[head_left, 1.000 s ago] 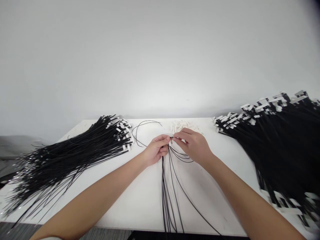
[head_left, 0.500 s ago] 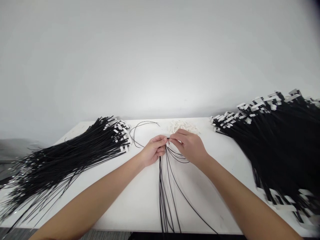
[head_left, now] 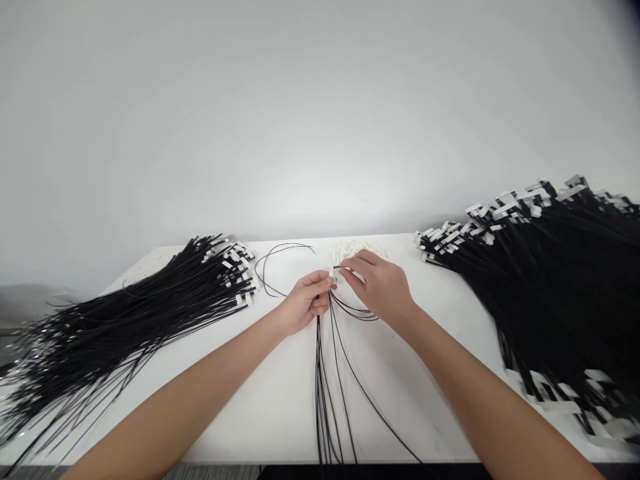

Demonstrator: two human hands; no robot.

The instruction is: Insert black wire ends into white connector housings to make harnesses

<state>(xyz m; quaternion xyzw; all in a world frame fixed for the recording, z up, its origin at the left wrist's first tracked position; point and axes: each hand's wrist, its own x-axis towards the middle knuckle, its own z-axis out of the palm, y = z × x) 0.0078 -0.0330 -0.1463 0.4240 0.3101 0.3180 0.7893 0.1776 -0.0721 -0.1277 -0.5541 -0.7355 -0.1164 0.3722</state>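
Note:
My left hand (head_left: 306, 303) is closed in a pinch on a small white plastic connector (head_left: 335, 270), which sticks up past the thumb and fingertip. Several thin black wires (head_left: 326, 380) hang below this hand toward the front edge, and a few more curve to the right under my other hand. Right beside the connector, my right hand (head_left: 377, 280) pinches the end of a black wire (head_left: 338, 267), level with the connector's side. Whether the wire tip is inside the connector is too small to tell.
On the white table (head_left: 270, 407), a pile of black wires with white connectors (head_left: 150, 307) lies left. A larger pile of black wires with white ends (head_left: 555, 287) covers the right. Loose white connectors (head_left: 363, 247) lie behind my hands. A loose black wire (head_left: 273, 250) curls at the back.
The white connector now shows above my left fingertips, where it was mostly covered before. My right fingertips have risen slightly with the wire. The whole view has shifted a little.

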